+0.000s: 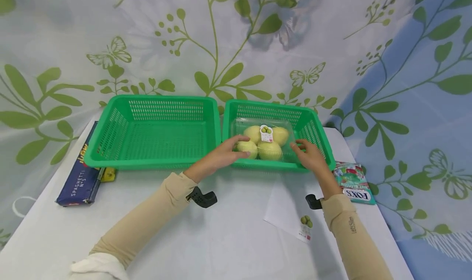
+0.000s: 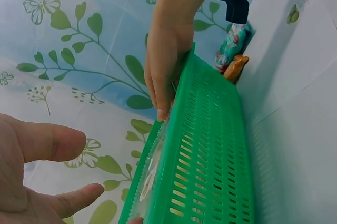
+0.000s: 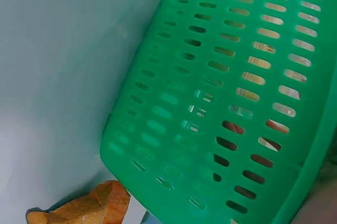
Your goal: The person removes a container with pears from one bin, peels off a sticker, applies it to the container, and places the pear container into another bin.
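Note:
A clear plastic box [image 1: 263,142] with several pale yellow round fruits [image 1: 270,151] sits inside the right green basket [image 1: 323,136]. A label [image 1: 266,133] with green fruits printed on it is stuck on its lid. My left hand [image 1: 225,152] is at the box's left side, reaching over the basket's front rim, thumb and fingers spread. At the box's right edge is my right hand [image 1: 311,155], its fingertips touching or very near it; in the left wrist view its fingers point down into the basket. The basket wall hides most of the box in both wrist views.
To the left stands another green basket [image 1: 166,140], with a blue spaghetti pack [image 1: 79,181] and a small yellow pack [image 1: 108,174] beside it. A Fox's sweets bag [image 1: 354,183] lies at right. A fruit label [image 1: 305,228] lies near the front.

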Available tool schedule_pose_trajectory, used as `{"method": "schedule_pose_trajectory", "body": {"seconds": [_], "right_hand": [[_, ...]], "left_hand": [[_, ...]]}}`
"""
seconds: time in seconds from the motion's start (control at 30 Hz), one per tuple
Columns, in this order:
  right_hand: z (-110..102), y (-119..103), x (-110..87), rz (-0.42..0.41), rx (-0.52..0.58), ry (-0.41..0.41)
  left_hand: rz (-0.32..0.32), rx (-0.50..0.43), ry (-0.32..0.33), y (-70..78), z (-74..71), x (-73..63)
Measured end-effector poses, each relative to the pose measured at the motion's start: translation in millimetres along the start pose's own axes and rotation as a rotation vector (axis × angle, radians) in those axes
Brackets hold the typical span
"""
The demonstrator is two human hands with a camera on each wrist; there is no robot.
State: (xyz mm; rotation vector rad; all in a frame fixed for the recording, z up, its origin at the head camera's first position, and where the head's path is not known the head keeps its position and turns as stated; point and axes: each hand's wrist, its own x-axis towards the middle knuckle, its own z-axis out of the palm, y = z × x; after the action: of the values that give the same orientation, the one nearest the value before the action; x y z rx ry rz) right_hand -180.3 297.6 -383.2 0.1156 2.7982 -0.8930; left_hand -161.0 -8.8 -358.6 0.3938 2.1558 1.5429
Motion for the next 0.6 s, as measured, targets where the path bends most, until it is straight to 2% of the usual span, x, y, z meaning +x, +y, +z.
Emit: {"method": "schedule_pose_trajectory", "body": {"seconds": [0.23,0.43,0.6], "right_hand": [[7,1,-4.5,-0.018,-0.126,0.095],[10,-4,-3.3,-0.044,-0.175,0.172],[12,-4,-1.3,-0.043,-0.148,0.148]], "left_hand": [[0.007,-0.017,-0.011,-3.0,1.3,0.5],[0.019,-0.02,-0.005,-1.1,-2.2,1.0],[0.014,-0.012,-0.004,-1.6,-3.5,1.8]]}}
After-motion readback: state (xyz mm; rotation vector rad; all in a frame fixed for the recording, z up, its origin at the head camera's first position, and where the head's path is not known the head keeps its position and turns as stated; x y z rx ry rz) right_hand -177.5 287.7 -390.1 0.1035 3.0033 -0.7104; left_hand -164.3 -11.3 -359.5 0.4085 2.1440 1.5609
